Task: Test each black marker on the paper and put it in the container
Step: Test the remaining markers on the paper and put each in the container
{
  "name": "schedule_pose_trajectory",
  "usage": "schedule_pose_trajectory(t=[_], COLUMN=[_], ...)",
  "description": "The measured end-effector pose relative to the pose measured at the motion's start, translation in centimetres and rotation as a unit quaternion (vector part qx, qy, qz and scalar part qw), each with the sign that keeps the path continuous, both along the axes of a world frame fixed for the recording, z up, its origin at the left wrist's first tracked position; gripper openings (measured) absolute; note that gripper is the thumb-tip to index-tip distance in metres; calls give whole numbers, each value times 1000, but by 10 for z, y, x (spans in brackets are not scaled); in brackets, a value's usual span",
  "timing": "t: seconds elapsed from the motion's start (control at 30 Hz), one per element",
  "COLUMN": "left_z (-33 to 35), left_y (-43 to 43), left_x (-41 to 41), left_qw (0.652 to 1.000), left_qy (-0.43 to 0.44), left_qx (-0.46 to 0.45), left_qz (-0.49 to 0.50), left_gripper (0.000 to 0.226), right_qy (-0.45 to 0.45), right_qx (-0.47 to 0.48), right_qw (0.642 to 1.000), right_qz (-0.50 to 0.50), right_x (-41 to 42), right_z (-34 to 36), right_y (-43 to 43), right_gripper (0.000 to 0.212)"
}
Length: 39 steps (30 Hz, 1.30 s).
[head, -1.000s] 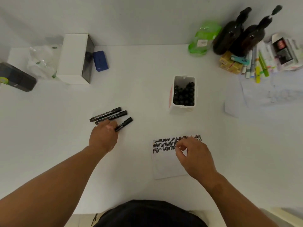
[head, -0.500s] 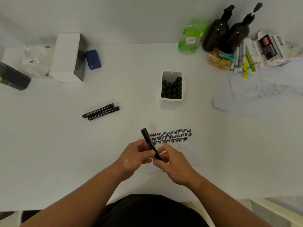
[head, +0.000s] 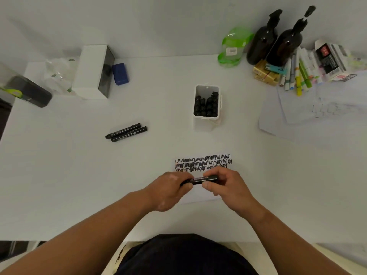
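Note:
A black marker (head: 202,179) lies level between both hands, just above the white paper (head: 200,195) with its rows of black scribbles. My left hand (head: 170,190) grips the marker's left end and my right hand (head: 226,185) grips its right end. Two more black markers (head: 126,132) lie side by side on the table to the left. The white container (head: 206,124) stands beyond the paper, holding several black markers upright.
A white box (head: 91,73), a blue block (head: 120,74), a plastic bag and a dark case sit at the back left. Two dark pump bottles (head: 278,42), a green pack, coloured pens, small boxes and loose sheets crowd the back right.
My left hand picked one marker from the group of three and brought it over the paper. Both hands now hold it, and it has turned from tilted upright to level.

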<state>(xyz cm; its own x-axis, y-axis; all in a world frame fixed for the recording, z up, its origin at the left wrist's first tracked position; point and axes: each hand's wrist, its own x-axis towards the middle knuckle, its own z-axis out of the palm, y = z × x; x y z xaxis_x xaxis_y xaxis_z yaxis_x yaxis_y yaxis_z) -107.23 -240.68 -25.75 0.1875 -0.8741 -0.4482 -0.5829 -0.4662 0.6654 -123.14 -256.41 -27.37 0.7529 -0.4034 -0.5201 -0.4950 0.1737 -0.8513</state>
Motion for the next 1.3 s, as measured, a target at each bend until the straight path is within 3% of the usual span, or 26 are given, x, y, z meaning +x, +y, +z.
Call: schedule_pose_trajectory(t=[0.17,0.3,0.47,0.6,0.7,0.8,0.9,1.07,1.3], left_z=[2,-5,-13,-38,-63,-85,-103,-118,-135], left_y=[-10,-12,-14,-20,-27,-33,-23,8,24], left_x=[-25,-38,-45,-46,-33,-18,-9,18,37], left_qw=[1000,1000,999,998,983,960,950,941,925], left_qy=[-5,-12,-42,-65,-165,-267,-305,-321,-339], left_qx=[-17,-17,-9,-16,-62,-79,-61,-110,-169], left_qz=[6,12,-20,17,48,30,11,2,6], left_gripper=[31,32,48,48,67,79,91,96,93], right_qy=[-32,-38,-48,-50,-60,-63,-46,-24,-43], right_qx=[154,190,199,161,96,38,-15,-129,-199], right_qw=[986,977,972,952,931,941,955,959,954], right_qz=[-51,-90,-112,-257,-348,-329,-291,-251,-218], right_x=[3,-5,-18,-29,-40,-43,-38,-22,-5], right_z=[1,-4,-12,-22,-29,-36,-45,-65,-88], right_y=[15,25,25,16,-7,-19,-19,-14,-10], right_gripper=[18,15,20,14,13,17,14,8,16])
